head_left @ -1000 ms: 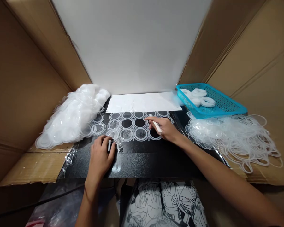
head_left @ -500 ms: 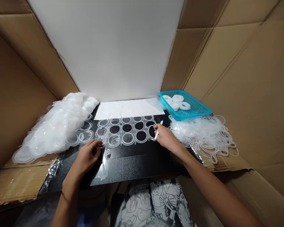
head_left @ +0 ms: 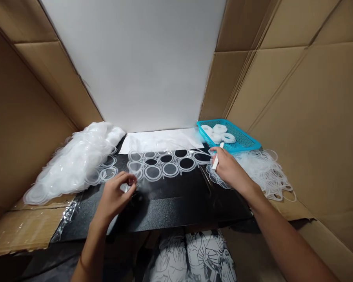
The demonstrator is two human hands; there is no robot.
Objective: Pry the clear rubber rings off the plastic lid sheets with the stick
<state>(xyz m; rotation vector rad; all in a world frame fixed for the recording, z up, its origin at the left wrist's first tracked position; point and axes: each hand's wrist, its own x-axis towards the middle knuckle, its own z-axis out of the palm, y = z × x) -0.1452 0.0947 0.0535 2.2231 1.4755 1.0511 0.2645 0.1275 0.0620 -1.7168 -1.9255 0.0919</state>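
Note:
A sheet of joined clear plastic rings (head_left: 170, 169) spans the middle of the black table, its right end pulled up toward my right hand. My right hand (head_left: 228, 166) is closed around a slim white stick-like tool (head_left: 217, 156), and the sheet's stretched right corner meets its fingertips. By the sheet's front left corner, my left hand (head_left: 117, 192) is closed in a pinch. What sits between those fingertips is too small to make out. Some of the openings show plain black, while others look greyish.
A heap of clear rings (head_left: 73, 160) lies at left, and tangled ring scraps (head_left: 261, 170) at right. Behind the scraps, a blue basket (head_left: 247, 141) holds several white ring stacks (head_left: 219, 129). White paper (head_left: 164, 137) lies along the back; cardboard walls (head_left: 297, 98) stand around.
My right hand has moved right and slightly up with the white tool, drawing the ring sheet rightward. My left hand has shifted a little right. The camera view has tilted slightly.

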